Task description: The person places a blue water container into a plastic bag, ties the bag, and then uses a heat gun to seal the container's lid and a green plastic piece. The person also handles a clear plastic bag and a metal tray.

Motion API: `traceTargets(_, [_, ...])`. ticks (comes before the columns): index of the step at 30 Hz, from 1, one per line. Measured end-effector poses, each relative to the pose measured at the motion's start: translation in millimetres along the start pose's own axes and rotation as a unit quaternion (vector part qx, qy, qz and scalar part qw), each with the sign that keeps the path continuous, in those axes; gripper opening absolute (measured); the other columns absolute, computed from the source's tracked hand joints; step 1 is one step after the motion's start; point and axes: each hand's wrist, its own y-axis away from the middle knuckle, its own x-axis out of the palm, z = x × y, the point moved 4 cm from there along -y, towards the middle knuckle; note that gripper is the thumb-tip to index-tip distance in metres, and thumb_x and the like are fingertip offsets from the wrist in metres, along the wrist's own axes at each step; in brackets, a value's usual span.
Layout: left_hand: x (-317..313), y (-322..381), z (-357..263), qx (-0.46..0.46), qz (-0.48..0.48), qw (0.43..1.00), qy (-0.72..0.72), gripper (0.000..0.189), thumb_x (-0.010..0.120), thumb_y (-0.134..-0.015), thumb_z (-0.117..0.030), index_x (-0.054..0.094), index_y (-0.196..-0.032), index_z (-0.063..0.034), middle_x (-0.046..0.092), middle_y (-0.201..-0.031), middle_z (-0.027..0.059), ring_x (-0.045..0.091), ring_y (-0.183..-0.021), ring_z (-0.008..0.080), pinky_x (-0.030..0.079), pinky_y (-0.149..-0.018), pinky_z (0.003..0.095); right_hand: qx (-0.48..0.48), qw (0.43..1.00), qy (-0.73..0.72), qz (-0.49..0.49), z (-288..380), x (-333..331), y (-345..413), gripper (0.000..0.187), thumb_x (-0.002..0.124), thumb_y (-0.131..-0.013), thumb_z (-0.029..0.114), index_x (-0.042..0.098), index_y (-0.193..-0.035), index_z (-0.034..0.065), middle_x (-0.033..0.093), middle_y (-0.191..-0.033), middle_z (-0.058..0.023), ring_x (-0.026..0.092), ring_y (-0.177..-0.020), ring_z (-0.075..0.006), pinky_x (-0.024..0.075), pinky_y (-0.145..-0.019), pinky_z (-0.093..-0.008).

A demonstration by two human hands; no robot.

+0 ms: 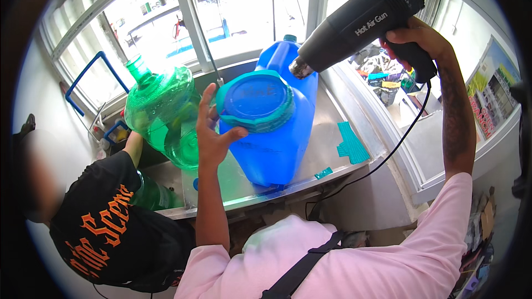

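Observation:
A black hot air gun (353, 29) is in my right hand (419, 43), gripped by its handle. Its metal nozzle (300, 69) points down and left, close to the wide blue lid (257, 93) of a blue plastic water container (278, 149). Around that lid's rim runs a crinkled teal plastic seal band (266, 123), standing up loosely at the far left edge. My left hand (214, 128) is at the lid's left side, fingers spread and thumb beside the band. Whether its fingertips touch the band is hard to tell. A smaller dark green cap (290, 38) tops the container's far end.
Flat teal seal bands (352, 143) and a small teal scrap (323, 173) lie on the metal counter (328, 108). At left, a person in a black shirt (112, 224) reaches behind a tilted green water jug (162, 108). The gun's cord (390, 155) hangs over the counter's front edge.

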Motion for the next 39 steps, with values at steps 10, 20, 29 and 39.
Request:
traceTargets(10, [-4, 0, 12, -0.002, -0.010, 0.998, -0.068, 0.117, 0.097, -0.051, -0.051, 0.047, -0.143, 0.0015, 0.063, -0.129, 0.0178, 0.058, -0.126, 0.0290, 0.041, -0.111, 0.0413, 0.018, 0.989, 0.066, 0.134, 10, -15, -66, 0.041, 0.076, -0.084, 0.030, 0.065, -0.108, -0.0004, 0.068, -0.084, -0.0115, 0.069, -0.065, -0.0203, 0.0578, -0.055, -0.0315])
traceTargets(20, [-3, 4, 18, -0.058, -0.014, 0.998, 0.035, 0.103, 0.100, -0.056, -0.031, 0.048, -0.139, 0.0017, 0.063, -0.125, 0.0130, 0.060, -0.117, 0.0217, 0.048, -0.102, 0.0349, 0.021, 0.995, 0.036, 0.096, -8, -25, -88, 0.052, 0.077, -0.084, 0.037, 0.061, -0.118, 0.0002, 0.065, -0.086, -0.0106, 0.062, -0.055, -0.0138, 0.0523, -0.042, -0.0259])
traceTargets(29, [-3, 8, 19, -0.072, -0.051, 0.994, 0.058, 0.107, 0.100, -0.054, -0.032, 0.047, -0.140, 0.0026, 0.061, -0.128, 0.0103, 0.060, -0.117, 0.0198, 0.046, -0.103, 0.0352, -0.043, 0.987, 0.019, 0.153, -14, -19, -107, 0.056, 0.078, -0.082, 0.040, 0.061, -0.116, 0.0001, 0.064, -0.079, -0.0097, 0.060, -0.050, -0.0135, 0.0501, -0.041, -0.0252])
traceTargets(39, [-11, 10, 20, -0.055, -0.048, 0.997, -0.004, 0.098, 0.099, -0.056, -0.037, 0.056, -0.133, 0.0055, 0.066, -0.118, 0.0088, 0.061, -0.113, 0.0168, 0.045, -0.102, 0.0328, -0.098, 0.969, 0.131, 0.186, 0, -14, -165, 0.061, 0.077, -0.079, 0.048, 0.059, -0.111, -0.0011, 0.064, -0.074, -0.0116, 0.060, -0.047, -0.0157, 0.0498, -0.039, -0.0273])
